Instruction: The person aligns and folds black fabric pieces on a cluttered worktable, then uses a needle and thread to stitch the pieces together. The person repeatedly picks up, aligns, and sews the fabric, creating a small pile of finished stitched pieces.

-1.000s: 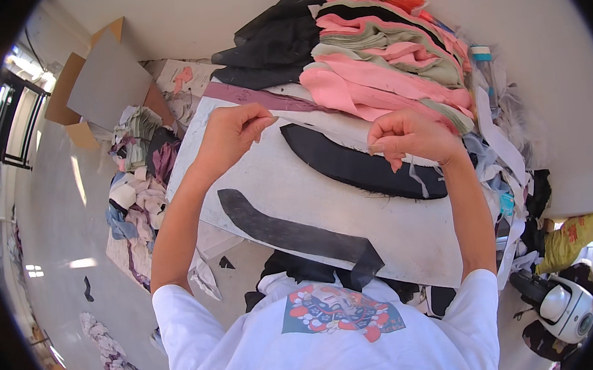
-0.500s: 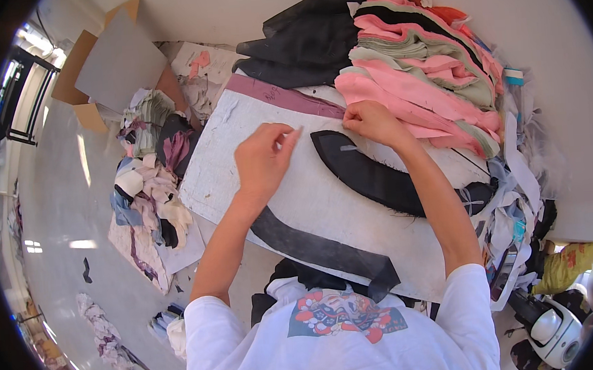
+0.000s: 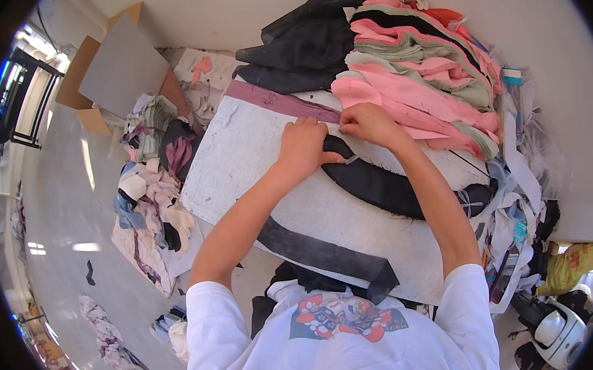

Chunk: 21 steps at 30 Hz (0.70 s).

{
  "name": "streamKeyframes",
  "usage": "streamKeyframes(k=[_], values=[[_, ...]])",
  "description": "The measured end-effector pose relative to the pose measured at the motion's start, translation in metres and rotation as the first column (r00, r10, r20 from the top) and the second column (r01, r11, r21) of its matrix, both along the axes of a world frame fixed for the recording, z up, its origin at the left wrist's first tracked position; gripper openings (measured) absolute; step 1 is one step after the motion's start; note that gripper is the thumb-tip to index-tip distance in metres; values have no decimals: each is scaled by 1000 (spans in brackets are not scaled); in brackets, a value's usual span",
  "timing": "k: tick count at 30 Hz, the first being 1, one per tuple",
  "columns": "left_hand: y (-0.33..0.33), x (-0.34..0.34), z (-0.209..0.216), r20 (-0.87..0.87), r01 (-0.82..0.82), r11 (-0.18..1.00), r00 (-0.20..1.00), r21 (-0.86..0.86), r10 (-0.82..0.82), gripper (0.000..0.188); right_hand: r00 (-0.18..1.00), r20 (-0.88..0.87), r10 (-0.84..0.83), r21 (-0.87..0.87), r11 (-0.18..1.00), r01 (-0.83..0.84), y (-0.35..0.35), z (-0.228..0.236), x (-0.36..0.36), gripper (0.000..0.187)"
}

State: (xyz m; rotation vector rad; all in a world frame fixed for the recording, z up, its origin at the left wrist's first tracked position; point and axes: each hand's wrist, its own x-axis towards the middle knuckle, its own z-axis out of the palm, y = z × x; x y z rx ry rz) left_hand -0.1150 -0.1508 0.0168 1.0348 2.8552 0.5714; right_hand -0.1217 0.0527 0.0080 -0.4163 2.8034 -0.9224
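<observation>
Workroom floor, pale and glossy, with a white padded board (image 3: 253, 153) laid across it as work surface.

Item 1: curved black fabric strip (image 3: 386, 185), lying on the board's far right part; its upper end sits under both hands.

Item 2: left hand (image 3: 302, 147), palm down, fingers flat, pressing on the strip's upper end; not clenched.

Item 3: right hand (image 3: 369, 123), just beside the left, fingertips pinched at the strip's top edge where it meets a mauve fabric band (image 3: 270, 97); what exactly is pinched cannot be told.

Item 4: second black strip (image 3: 322, 252), straight, lying diagonally on the board's near part, well apart from both hands.

Item 5: stack of folded pink, green and black cloth (image 3: 419, 73), beyond the hands, touching the board's far edge.

Item 6: black garment heap (image 3: 307, 43), left of the stack.

Item 7: pile of mixed scraps (image 3: 152, 188) on the floor, left of the board.

Item 8: flattened cardboard box (image 3: 113, 67), far left.

Item 9: white strips and offcuts (image 3: 515, 170), right of the board.
</observation>
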Motion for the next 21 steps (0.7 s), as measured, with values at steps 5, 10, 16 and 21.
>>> streamKeyframes(k=[5, 10, 16, 21], values=[[-4, -5, -5, 109, 47, 995, 993, 82, -56, 49, 999, 22, 33, 26, 999, -34, 1, 6, 0, 14], [-13, 16, 22, 413, -20, 950, 903, 311, -116, 43, 990, 82, 111, 5, 994, -112, 4, 13, 1, 14], [-9, 17, 27, 515, -176, 838, 846, 516, -139, 44, 877, 310, 368, 94, 906, -413, 7, 24, 3, 18], [-4, 12, 8, 625, -405, 788, 780, 464, 33, 43, 861, 394, 321, 104, 916, -388, 10, 21, 4, 18]])
